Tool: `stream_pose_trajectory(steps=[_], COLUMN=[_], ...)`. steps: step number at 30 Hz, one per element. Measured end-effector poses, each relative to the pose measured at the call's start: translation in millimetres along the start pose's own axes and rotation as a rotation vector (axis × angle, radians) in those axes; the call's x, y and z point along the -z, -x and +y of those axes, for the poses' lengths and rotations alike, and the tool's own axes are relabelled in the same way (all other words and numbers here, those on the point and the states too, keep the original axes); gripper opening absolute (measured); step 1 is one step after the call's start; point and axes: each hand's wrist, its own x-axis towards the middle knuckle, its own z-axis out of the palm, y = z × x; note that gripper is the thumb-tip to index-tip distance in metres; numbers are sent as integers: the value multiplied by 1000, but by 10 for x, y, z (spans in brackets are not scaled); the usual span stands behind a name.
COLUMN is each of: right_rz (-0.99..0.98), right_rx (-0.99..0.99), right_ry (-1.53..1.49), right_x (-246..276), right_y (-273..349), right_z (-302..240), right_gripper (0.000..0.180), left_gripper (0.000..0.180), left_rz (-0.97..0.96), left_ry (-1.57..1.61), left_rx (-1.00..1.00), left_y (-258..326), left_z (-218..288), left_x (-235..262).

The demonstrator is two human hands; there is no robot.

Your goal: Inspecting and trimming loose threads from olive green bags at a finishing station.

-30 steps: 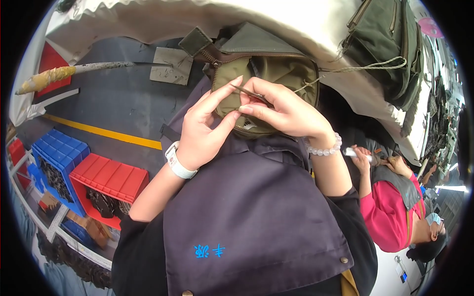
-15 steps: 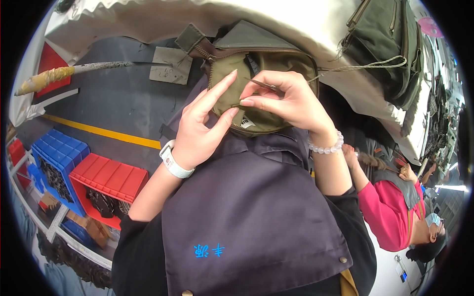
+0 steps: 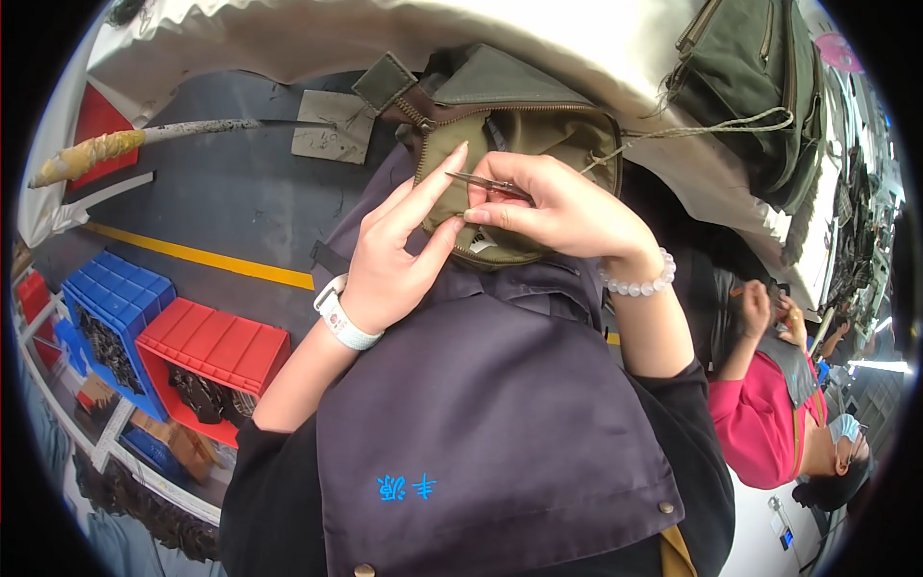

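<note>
My right hand (image 3: 572, 207) holds a pair of small dark metal thread snips (image 3: 481, 183), their tips toward my left fingers. Its thumb and a finger also pinch together at the lining, though what lies between them is too small to make out. Beside it, my left hand (image 3: 389, 269) rests with fingers stretched and thumb apart, the thumb tip against the fabric close to my right fingertips. Both are over the unzipped mouth of an olive green bag (image 3: 524, 82) with a brown zipper and lighter green lining. My hands hide part of the lining.
A white-covered table (image 3: 596, 48) runs along the far side, carrying another dark green bag (image 3: 750, 106). A cord (image 3: 711, 128) trails between the bags. Blue (image 3: 130, 288) and red (image 3: 216, 337) crates stand at left. A co-worker in pink (image 3: 755, 423) is at right.
The snips have turned and shifted left, toward my left index finger. My hands are a little closer together, and the bag's mouth has shifted slightly. The co-worker's hands have moved.
</note>
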Motion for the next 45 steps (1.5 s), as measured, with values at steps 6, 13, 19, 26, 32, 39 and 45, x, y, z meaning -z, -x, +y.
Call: stream_pose_trajectory(steps=[6,13,19,26,32,39,45], right_rz=[47,142,447,287,255,391,403], right_rx=[-126,-168,-89,-124,-131,-109,-8], right_ry=[-436,-873,-357,-347,-226,-430,-126], right_x=[-77,-88,-56,-107,-166,-188,-100], right_y=[10,70,116,131,133,197,275], right_z=[97,203,36,11,-7,-232,-271], right_gripper=[18,17,13,13,14,15,17], left_gripper=[67,68,67,65,66,67,49], left_rz=[-74,-57,-47,17,3,-2,129], left_ry=[-29,1,23,58,11,117,509], left_rx=[89,42,-3,-10,-13,25,244], left_y=[-27,-36,-30,-30,-43,-47,-40], left_z=[68,48,7,17,49,-3,58], left_x=[49,31,11,-21,-4,-23,-19])
